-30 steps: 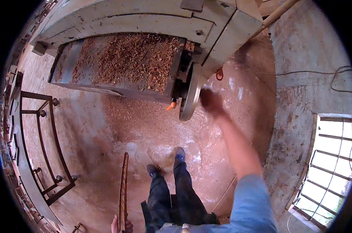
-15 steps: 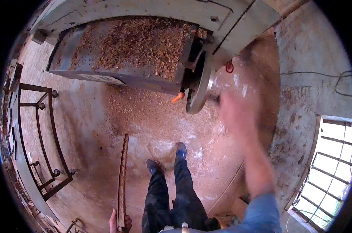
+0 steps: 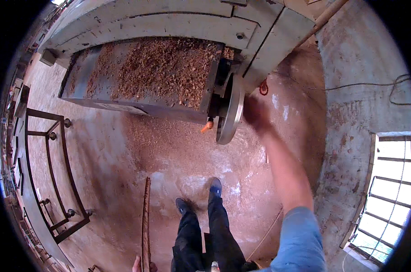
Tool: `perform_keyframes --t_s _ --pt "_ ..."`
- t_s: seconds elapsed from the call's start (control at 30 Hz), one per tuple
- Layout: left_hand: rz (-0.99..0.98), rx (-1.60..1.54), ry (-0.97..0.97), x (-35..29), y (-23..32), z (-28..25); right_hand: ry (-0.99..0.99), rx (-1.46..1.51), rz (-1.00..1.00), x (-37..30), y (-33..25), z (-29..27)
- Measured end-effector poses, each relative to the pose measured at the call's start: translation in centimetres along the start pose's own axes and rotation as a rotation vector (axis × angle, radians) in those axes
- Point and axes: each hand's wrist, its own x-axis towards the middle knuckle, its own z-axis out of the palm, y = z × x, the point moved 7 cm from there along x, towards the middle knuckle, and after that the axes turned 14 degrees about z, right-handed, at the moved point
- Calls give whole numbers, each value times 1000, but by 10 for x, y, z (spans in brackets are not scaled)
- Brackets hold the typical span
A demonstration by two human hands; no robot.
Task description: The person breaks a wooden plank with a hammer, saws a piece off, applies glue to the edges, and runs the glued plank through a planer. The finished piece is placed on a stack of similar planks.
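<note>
The right hand (image 3: pixel 256 113), blurred, reaches out at arm's length to the rim of a round metal handwheel (image 3: pixel 229 109) on the side of a grey woodworking machine (image 3: pixel 169 22); whether its fingers are closed on the rim or only touching it cannot be told. The left hand (image 3: pixel 137 264), barely in view at the lower edge, grips a long thin wooden stick (image 3: pixel 145 217) that runs up and away from it. Beyond the right hand and to its left, wood shavings (image 3: pixel 164 68) fill the machine's open bed and spread over the reddish floor (image 3: pixel 124 149) below. Between the two hands stand the person's dark shoes (image 3: pixel 201 197). A black metal frame (image 3: pixel 51 172) stands far left of the stick.
</note>
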Motion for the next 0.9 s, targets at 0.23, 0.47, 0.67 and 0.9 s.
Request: perform_keyframes --t_s 0.23,0.47,0.67,0.9 --pt "11 -29 0 -22 -12 -2 23 75 -140 -102 -41 -12" --pt "-34 5 -52 -19 -24 -4 216 87 -190 -74 -58 -104" --pt "8 91 26 -12 -8 26 65 60 27 -10 -11 -6" --pt "16 17 14 -16 -23 8 371 208 -314 -141 -49 -40"
